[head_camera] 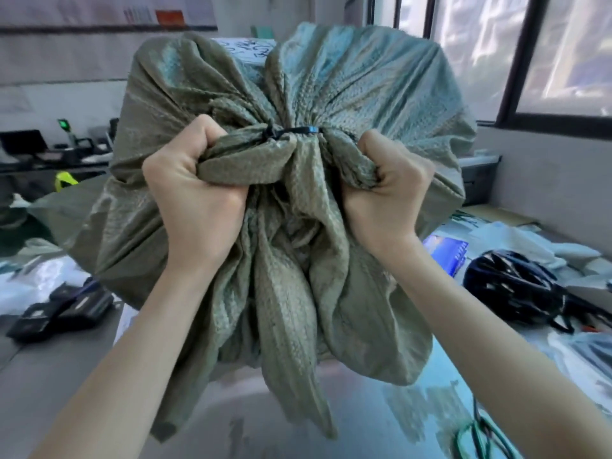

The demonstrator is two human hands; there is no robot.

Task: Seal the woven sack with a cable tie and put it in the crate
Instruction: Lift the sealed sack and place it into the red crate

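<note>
we see the grey-green woven sack (331, 94), bulging and creased, held up over the worktop (66, 376); a black cable tie (291, 130) cinches its gathered neck. our left hand (195, 190) and right hand (384, 193) each have their grip clamped on bunched fabric beside the tie.

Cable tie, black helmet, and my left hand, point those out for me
cable tie (299, 130), head view, on its black strap.
black helmet (511, 289), head view, on its shell.
left hand (195, 190), head view, on its back.
</note>
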